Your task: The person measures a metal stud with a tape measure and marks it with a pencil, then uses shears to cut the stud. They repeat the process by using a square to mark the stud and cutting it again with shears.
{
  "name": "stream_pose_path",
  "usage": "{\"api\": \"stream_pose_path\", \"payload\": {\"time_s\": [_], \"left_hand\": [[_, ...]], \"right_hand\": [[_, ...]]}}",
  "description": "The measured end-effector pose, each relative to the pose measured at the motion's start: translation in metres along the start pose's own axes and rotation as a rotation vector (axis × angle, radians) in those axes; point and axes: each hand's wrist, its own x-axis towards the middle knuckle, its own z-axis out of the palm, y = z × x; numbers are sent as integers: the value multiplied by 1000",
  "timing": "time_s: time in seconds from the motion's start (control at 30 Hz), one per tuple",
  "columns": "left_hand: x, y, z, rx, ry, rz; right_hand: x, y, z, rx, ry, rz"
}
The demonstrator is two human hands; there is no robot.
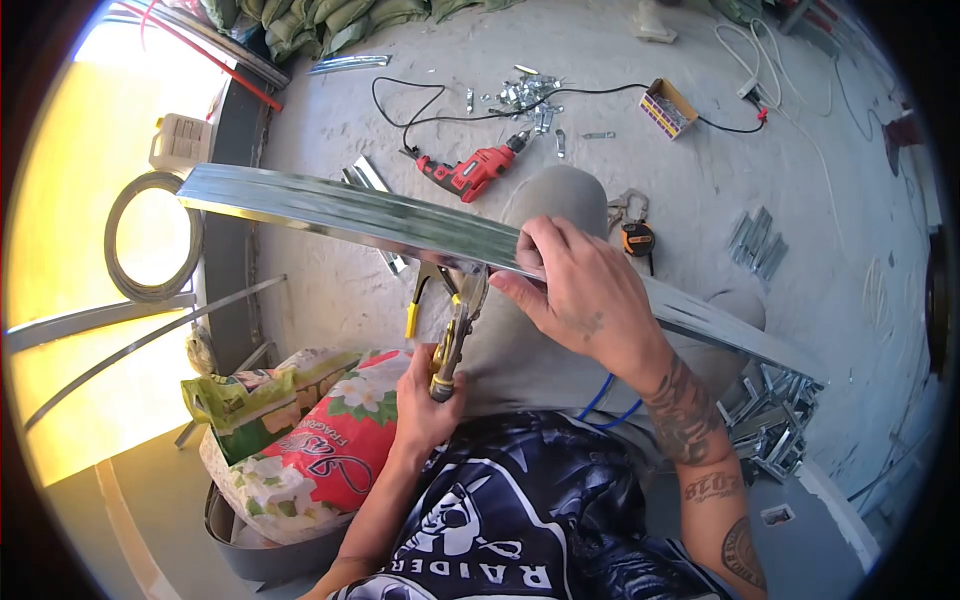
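Note:
A long shiny metal channel (pixel 370 217) crosses in front of me, slanting down to the right over my grey-trousered legs. My right hand (pixel 588 295) is closed on it near the middle, thumb at the near edge and fingers over the top. Below the channel, my left hand (pixel 428 402) is wrapped round the handles of yellow-handled tin snips (pixel 457 340). The snips point up, their jaws right at the channel's near edge. Another yellow-and-black handle (pixel 413 318) shows just left of them.
On the floor ahead lie a red corded drill (pixel 470 172), small metal clips (pixel 533 95), a small box (pixel 669 109) and a tape measure (pixel 637 238). Cut metal pieces (pixel 770 425) are piled at right. A floral bag (pixel 330 440) stands at left, below a wire coil (pixel 113 235).

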Motion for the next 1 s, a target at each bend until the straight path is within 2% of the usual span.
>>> {"api": "stream_pose_path", "payload": {"time_s": [0.23, 0.3, 0.37, 0.6, 0.67, 0.7, 0.77, 0.8, 0.83, 0.87, 0.9, 0.93, 0.97, 1.0], "left_hand": [[2, 1, 11, 5, 119, 64], [3, -3, 15, 1, 149, 61], [6, -4, 17, 38, 220, 137], [9, -6, 22, 37, 234, 132], [10, -8, 24, 20, 140, 24], [11, -15, 27, 19, 132, 31], [15, -45, 35, -71, 266, 248], [11, -72, 30, 0, 190, 149], [4, -71, 17, 36, 170, 63], [0, -100, 8, 159, 191, 29], [-8, -152, 0, 191, 247, 36], [-9, -198, -9, 494, 577, 543], [1, -225, -27, 603, 643, 571], [8, -175, -41, 333, 507, 438]], "right_hand": [[-1, 1, 1, 71, -1, 16], [-1, -2, -1, 113, -68, 84], [1, -1, -1, 83, -49, 66], [1, 2, 0, 70, -13, 35], [1, 1, -2, 79, -49, 56], [1, 1, -5, 88, -80, 79], [4, 10, 2, 16, 22, 31], [2, 17, 8, -67, 114, -20], [0, 26, 24, -71, 184, -23], [4, 38, 38, -111, 268, -12], [1, 39, 43, 7, 213, 31], [-6, 42, 56, 52, 232, 27], [-10, 44, 59, 55, 67, 45], [-16, 42, 52, 43, 1, 60]]}}
